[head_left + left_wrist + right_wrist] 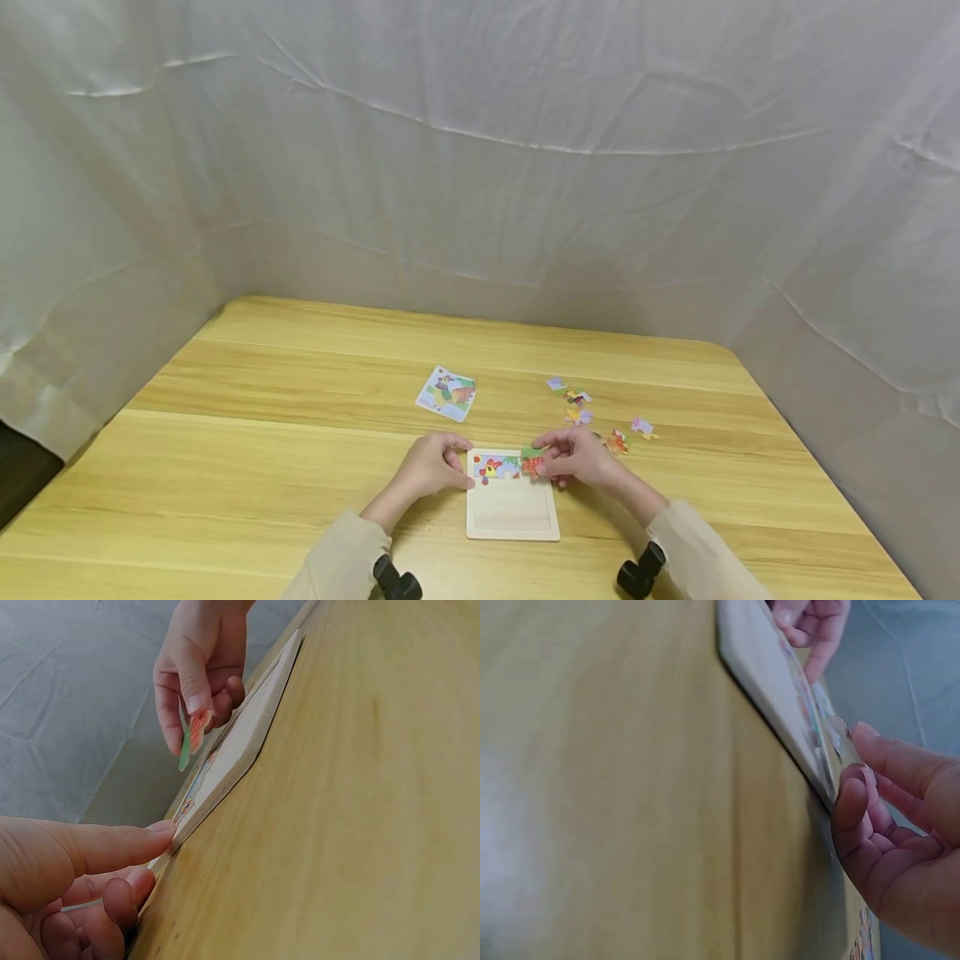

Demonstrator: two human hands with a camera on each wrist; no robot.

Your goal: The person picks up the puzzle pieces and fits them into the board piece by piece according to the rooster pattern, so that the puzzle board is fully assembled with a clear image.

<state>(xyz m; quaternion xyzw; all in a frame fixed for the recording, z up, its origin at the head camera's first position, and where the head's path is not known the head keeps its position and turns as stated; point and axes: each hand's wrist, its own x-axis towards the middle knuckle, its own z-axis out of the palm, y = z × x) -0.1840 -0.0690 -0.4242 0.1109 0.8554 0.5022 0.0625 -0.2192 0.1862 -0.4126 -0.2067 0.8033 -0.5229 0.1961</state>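
A square wooden puzzle tray lies on the table between both hands, with joined puzzle pieces along its far edge showing a yellow and red bird's head. At the tray's far left corner, my left hand grips the rim, thumb against the edge and other fingers curled. Above the far right part of the tray, my right hand pinches a green and red puzzle piece between thumb and fingers. That piece stands tilted in the left wrist view. Part of it is hidden by the fingers.
Several loose puzzle pieces lie scattered beyond and right of the tray, one orange-red piece close to my right hand. A printed picture card lies beyond the tray to the left. Grey cloth hangs around the wooden table.
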